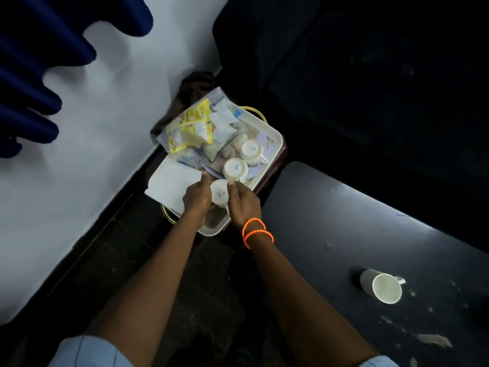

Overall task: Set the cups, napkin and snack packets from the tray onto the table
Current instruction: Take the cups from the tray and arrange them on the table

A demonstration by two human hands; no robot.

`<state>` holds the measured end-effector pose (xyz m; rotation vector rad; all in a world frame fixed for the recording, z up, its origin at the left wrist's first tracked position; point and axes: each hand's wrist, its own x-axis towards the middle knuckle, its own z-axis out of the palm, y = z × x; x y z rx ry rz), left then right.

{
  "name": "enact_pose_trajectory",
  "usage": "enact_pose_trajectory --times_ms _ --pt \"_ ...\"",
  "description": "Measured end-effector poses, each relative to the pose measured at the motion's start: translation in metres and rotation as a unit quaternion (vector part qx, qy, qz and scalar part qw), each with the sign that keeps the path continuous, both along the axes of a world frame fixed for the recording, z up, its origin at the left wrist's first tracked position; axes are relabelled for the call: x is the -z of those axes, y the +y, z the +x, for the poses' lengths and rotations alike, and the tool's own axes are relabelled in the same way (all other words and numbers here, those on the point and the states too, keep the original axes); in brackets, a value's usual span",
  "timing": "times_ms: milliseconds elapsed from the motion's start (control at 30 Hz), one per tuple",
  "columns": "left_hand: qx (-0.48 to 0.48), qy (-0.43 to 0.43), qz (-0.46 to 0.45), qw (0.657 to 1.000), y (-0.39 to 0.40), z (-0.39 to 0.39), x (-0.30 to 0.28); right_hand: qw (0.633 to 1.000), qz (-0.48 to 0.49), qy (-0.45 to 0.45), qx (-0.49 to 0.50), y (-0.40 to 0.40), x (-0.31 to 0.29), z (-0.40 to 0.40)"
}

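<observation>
A cream tray (275,133) rests on a low stool by the wall. It carries two upturned white cups (235,168) (252,150), a folded white napkin (172,181) and a pile of snack packets (195,128) in clear and yellow wrappers. A third upturned white cup (219,195) is at the tray's near end, gripped between both hands: my left hand (197,197) on its left side, my right hand (243,205) on its right. One white cup (383,286) lies tipped on the dark table (344,221) at the right.
A white wall (92,141) runs along the left, with a blue curtain (34,75) hanging over it. A dark chair or sofa (370,75) stands behind the tray and table. The floor between is dark tile. Orange bangles (256,231) circle my right wrist.
</observation>
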<state>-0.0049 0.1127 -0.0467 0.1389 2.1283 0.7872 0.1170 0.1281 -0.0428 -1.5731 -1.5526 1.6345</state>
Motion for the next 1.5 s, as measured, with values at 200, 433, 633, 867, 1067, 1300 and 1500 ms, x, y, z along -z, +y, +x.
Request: enact_pose_trajectory --times_ms 200,433,633,867,1067,1300,1500 --pt "-0.118 -0.054 0.042 0.991 -0.014 -0.005 0.001 0.978 -0.155 0.063 0.128 0.000 -0.013 -0.001" --pt "-0.087 -0.309 0.120 0.939 -0.039 0.017 -0.021 0.937 -0.198 0.197 0.208 -0.012 -0.012 0.058" --pt "0.102 -0.294 0.096 0.945 -0.029 0.093 -0.011 0.946 -0.138 0.175 0.235 -0.021 0.001 0.137" --pt "0.248 -0.141 0.125 0.950 -0.027 0.208 0.033 0.946 -0.131 0.068 0.289 -0.018 0.033 0.228" --pt "0.311 -0.022 0.146 0.939 -0.041 0.285 0.064 0.951 -0.116 -0.072 0.279 -0.021 0.043 0.280" --pt "0.335 0.074 0.181 0.922 -0.065 0.328 0.088 0.958 -0.111 -0.129 0.231 -0.027 0.050 0.313" --pt "0.395 0.082 0.157 0.901 -0.068 0.333 0.089 0.965 -0.047 -0.168 0.197 -0.032 0.050 0.312"
